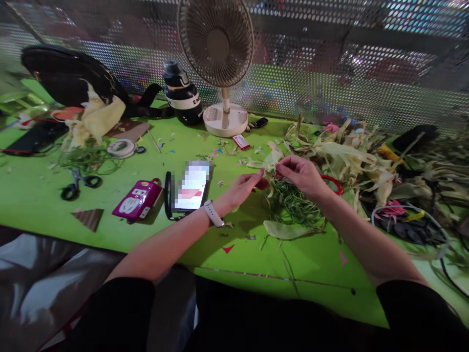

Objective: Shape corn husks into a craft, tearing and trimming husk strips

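My left hand (244, 189), with a pale watch band at its wrist, has thumb and fingers brought together at the lower edge of a pale corn husk (274, 155). From the other side, my right hand (299, 176) pinches the same husk near its base. The fingertips of both hands almost meet there, and they partly hide the gripped part. Directly beneath my right hand lies a tangle of thin green strands (298, 208). A flat piece of husk (289, 230) rests along its front edge. Part of a red ring (334, 185) shows behind my right wrist.
A heap of husks (340, 151) spreads over the right of the green table (227, 269). Farther back stand a fan (225, 120) and a dark bottle (183, 100). Leftward lie a lit phone (192, 188), a purple power socket (138, 199), scissors (78, 183) and a tape roll (121, 148).
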A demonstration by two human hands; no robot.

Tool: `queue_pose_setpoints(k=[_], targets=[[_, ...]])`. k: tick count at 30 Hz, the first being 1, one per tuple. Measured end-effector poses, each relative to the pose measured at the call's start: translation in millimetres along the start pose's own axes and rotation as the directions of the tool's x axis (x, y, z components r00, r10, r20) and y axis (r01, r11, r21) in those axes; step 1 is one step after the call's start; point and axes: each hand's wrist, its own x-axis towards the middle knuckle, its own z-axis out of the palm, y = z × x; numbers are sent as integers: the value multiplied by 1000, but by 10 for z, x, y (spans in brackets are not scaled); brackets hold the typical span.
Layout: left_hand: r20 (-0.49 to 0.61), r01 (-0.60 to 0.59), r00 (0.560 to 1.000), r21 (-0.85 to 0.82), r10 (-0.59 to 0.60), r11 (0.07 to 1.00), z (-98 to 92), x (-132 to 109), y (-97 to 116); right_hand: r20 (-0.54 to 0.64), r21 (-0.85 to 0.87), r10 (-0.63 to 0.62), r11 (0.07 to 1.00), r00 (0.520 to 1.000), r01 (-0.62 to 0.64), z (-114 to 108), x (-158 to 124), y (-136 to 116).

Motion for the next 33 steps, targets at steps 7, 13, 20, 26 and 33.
queue_pose_setpoints(k=[7,13,20,26,33], targets=[[-4,212,968,-512,-249,832,65,90,-111,172,-80,1,997,985,13,36,-20,75],[-88,173,954,-620,-286,765,80,69,-88,57,-363,-166,915,984,176,21,-50,58],[-134,64,974,-615,-184,786,106,55,-137,169,-600,-230,747,958,285,255,-237,5],[-98,48,986,-615,-137,787,119,47,-128,201,-319,-21,944,979,86,405,-248,154],[-144,-188,971,44,192,981,-82,117,-115,72,-616,-312,734,948,288,175,-182,43]])
